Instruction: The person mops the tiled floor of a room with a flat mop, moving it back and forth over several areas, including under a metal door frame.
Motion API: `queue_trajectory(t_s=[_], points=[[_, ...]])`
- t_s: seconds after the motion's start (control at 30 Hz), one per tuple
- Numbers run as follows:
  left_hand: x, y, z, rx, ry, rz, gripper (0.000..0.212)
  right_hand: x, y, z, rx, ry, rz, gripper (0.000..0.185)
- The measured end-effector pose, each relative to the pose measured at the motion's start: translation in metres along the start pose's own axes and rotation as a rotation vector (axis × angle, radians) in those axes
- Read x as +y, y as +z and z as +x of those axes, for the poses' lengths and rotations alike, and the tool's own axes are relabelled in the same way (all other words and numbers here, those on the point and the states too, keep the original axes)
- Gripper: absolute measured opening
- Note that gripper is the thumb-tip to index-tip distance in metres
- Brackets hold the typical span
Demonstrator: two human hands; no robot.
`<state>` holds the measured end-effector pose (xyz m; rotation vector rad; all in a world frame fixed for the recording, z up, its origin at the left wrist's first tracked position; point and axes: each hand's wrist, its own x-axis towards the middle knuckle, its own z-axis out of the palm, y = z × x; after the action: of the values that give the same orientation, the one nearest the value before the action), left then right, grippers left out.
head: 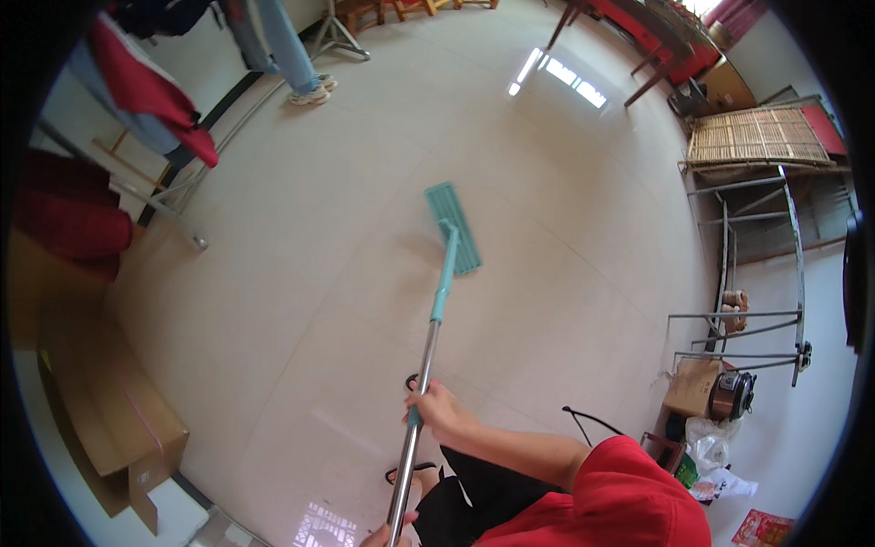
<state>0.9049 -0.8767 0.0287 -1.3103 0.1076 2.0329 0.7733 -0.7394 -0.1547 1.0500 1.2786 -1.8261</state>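
Note:
A flat mop [454, 229] with a teal rectangular head lies on the glossy tiled floor [547, 301] ahead of me. Its teal joint runs into a silver metal pole [428, 352] that slants down towards me. One of my hands, the right [437, 409], is closed around the pole at a teal collar. Lower on the pole, at the bottom edge of the picture, my left hand [391, 537] grips it, only partly in view. My feet in dark sandals show beside the pole.
Cardboard boxes [116, 396] stand at the left, below a clothes rack [164, 205] with hanging garments. Another person's legs [290, 55] are at the upper left. A dark-legged table [642, 27] stands at the upper right. Along the right wall are a metal frame [796, 239], a pot [731, 395] and plastic bags [711, 441].

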Motion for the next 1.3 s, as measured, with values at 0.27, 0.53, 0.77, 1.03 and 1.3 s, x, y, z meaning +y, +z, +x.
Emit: queue_trajectory(t_s=[0.27, 0.53, 0.77, 1.03, 1.3], points=[[0.066, 0.124, 0.097, -0.231, -0.233, 0.198, 0.035, -0.109, -0.079, 0.054, 0.334, -0.154, 0.193, 0.007], [0.082, 0.212, 0.181, -0.07, -0.27, 0.484, 0.03, -0.16, -0.166, 0.127, 0.229, -0.099, 0.498, 0.007], [0.122, 0.202, 0.156, -0.195, -0.236, 0.029, 0.035, -0.185, -0.1, 0.154, 0.255, -0.139, 0.39, 0.01], [0.145, 0.191, 0.106, -0.274, -0.106, -0.245, 0.041, -0.202, -0.012, 0.16, 0.142, -0.053, 0.044, 0.011], [0.133, 0.104, 0.038, -0.326, 0.079, -0.553, 0.043, -0.133, 0.094, 0.138, 0.082, -0.024, -0.33, 0.01]])
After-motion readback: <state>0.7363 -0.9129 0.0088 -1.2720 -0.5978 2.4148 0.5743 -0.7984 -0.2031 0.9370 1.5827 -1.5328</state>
